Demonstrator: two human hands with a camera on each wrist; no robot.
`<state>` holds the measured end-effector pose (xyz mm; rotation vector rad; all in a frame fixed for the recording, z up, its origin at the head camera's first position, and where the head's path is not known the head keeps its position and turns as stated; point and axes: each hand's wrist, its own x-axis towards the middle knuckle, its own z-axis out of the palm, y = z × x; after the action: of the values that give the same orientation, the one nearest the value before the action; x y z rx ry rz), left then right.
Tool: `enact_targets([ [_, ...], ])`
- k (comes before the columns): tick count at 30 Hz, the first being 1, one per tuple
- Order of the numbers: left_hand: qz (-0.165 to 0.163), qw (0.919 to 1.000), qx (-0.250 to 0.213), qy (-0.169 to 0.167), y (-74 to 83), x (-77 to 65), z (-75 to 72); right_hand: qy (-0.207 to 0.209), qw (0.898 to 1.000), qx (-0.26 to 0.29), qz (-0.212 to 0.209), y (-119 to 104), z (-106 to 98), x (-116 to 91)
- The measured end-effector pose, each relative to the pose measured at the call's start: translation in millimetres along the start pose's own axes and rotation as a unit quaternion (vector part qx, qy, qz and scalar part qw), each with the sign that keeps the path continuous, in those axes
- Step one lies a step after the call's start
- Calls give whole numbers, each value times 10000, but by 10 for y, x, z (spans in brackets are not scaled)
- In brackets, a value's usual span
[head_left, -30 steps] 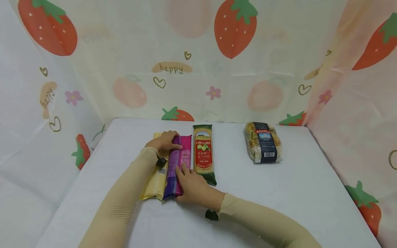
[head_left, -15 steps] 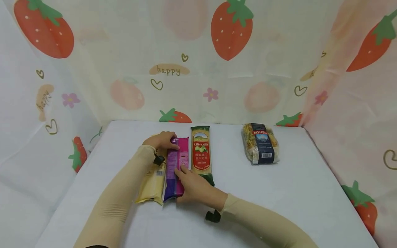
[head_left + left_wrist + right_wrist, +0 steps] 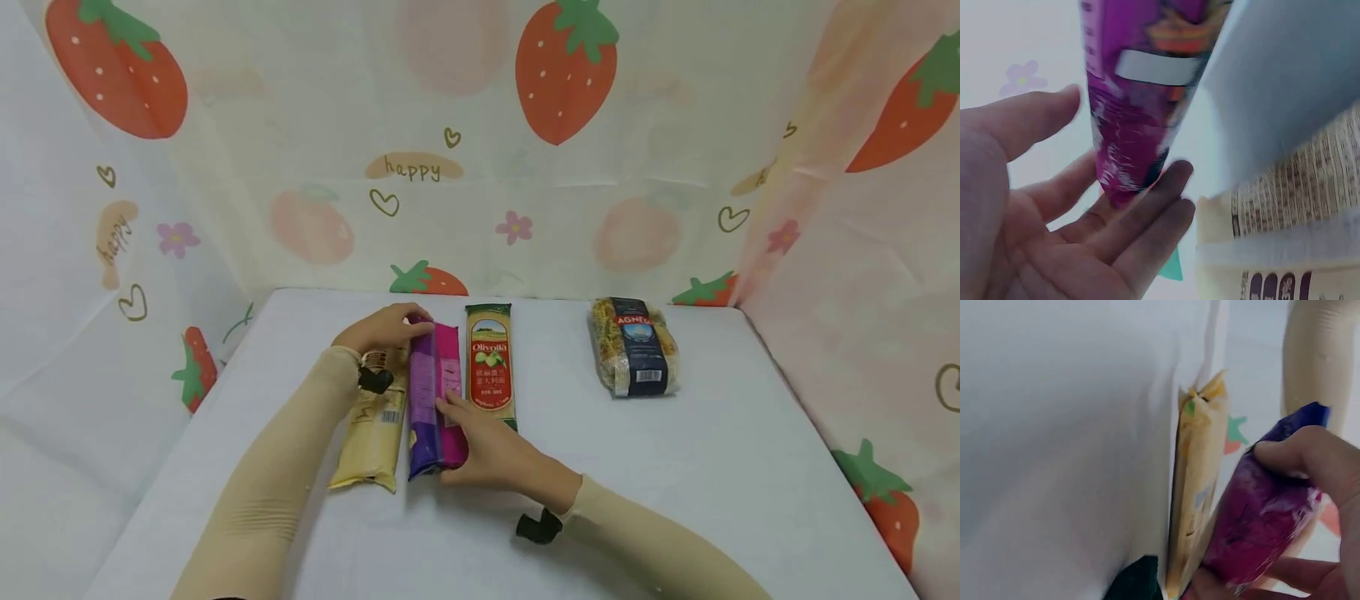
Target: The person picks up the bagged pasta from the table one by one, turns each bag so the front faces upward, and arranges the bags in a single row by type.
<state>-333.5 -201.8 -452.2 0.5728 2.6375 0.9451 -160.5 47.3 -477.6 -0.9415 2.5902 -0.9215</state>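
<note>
A long purple-and-pink pasta packet [image 3: 435,383] is raised off the table, held between both hands. My left hand [image 3: 381,327] grips its far end, with the fingers mostly behind it; the left wrist view shows fingers around that purple end [image 3: 1135,112]. My right hand [image 3: 495,446] holds the near right side, its thumb [image 3: 1285,456] over the wrapper in the right wrist view. Just left lies a yellow packet [image 3: 369,437], partly under the left wrist. The Olivoilà spaghetti packet [image 3: 491,367] lies to the right, its lower end hidden by my right hand.
An AGNESI pasta bag [image 3: 637,346] lies at the back right of the white table [image 3: 675,483]. Strawberry-patterned cloth [image 3: 555,208] walls off the back and both sides. Dark cameras [image 3: 538,527] hang from the wrists.
The purple packet has come up off the table and away from the yellow packet, a gap opening between them. Both hands moved with it. The other packets stay put.
</note>
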Motion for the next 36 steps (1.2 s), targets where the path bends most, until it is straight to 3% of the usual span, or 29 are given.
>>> enact_targets([
  [4,-55,9943,-1061,61,-3,-23,-5,127,9982,586,-91,72,-49,-70],
  [8,-117,9767,-2133,210,-15,-15,29,268,9882,1497,-163,118,-68,-126],
  [12,-81,9600,-2756,488,-18,3,73,490,9710,2306,-406,159,-64,-152],
  [17,-12,9526,-2965,688,-53,16,134,772,9587,2661,-639,193,-68,-181],
  [20,31,9484,-3104,643,-82,14,160,827,9472,3031,-645,191,-91,-195],
  [26,-87,9407,-3347,537,-89,-9,181,857,9075,4060,-659,185,-136,-194],
  [33,-142,9514,-3041,461,-58,-30,233,1196,8710,4751,-369,169,-162,-201],
  [36,-161,9378,-3459,255,-79,-18,275,1214,8504,5108,-343,166,-157,-199],
])
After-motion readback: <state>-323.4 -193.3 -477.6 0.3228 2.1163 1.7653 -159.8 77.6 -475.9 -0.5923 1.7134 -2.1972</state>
